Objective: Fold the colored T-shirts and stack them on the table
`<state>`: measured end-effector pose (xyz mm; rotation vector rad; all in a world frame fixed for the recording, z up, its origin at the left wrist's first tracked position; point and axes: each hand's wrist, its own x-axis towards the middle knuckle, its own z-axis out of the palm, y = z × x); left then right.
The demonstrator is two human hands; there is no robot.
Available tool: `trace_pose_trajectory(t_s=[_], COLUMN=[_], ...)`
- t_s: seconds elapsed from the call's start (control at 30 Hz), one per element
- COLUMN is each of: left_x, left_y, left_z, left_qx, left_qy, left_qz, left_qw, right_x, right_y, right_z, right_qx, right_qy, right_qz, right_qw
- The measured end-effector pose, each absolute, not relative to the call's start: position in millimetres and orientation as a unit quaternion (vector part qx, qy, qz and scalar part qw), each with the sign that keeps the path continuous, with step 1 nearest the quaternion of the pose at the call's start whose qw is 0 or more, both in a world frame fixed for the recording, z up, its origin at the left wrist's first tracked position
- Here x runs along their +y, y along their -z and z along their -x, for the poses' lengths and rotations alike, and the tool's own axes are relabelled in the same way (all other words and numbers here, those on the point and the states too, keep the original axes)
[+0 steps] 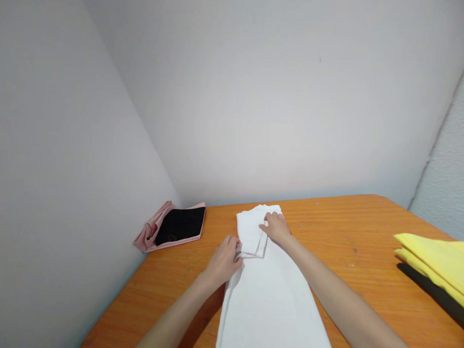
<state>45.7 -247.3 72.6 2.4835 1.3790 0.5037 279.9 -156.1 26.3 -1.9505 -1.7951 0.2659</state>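
White cloth flap lies between left grip and right grip.

white cloth lying lengthwise on an orange-brown worktop, its near end cut off by the lower edge of the view; at the far end, a smaller folded section rests on top. left hand: fingers curled round the cloth's left edge, beside the corner of this section. right hand: fingers and thumb on the section's right side, slightly farther out. far left, near the wall: pink fabric, bunched at one side, bearing a flat black piece. right: folded yellow cloth atop dark cloth.
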Motion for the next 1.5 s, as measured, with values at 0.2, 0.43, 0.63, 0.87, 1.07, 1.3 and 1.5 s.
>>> trace_pose_trajectory(t_s=[0.2,0.43,0.63,0.87,1.07,1.3,1.5], left_x=[-237.6,-247.5,-255.5,-258.0,-281.4,-377.8,-437.5], left_y=[-52.1,-47.8,-53.0,-46.5,-66.4,-89.5,-70.2], left_z=[-28.6,-24.3,-21.5,-16.9,0.8,50.4,79.8], left_qx=[0.503,0.481,0.459,0.481,0.476,0.259,0.149], left_qy=[-0.188,-0.195,-0.189,-0.194,-0.192,-0.172,-0.115], left_qz=[-0.829,-0.844,-0.863,-0.853,-0.857,-0.948,-0.964], left_qw=[0.157,0.136,0.094,0.061,0.042,-0.068,-0.188], right_x=[-163.2,-173.8,-182.7,-196.0,-230.6,-368.7,-490.6], right_y=[-29.0,-45.5,-37.6,-27.1,-43.9,-87.8,-89.1], right_z=[-278.1,-265.4,-238.1,-236.3,-258.2,-322.7,-357.7], right_qx=[-0.669,-0.714,-0.811,-0.831,-0.834,-0.879,-0.910], right_qy=[-0.054,-0.031,-0.104,-0.096,-0.063,-0.068,-0.029], right_qz=[0.708,0.667,0.563,0.542,0.532,0.457,0.409], right_qw=[0.218,0.212,0.122,0.079,0.132,0.120,0.061])
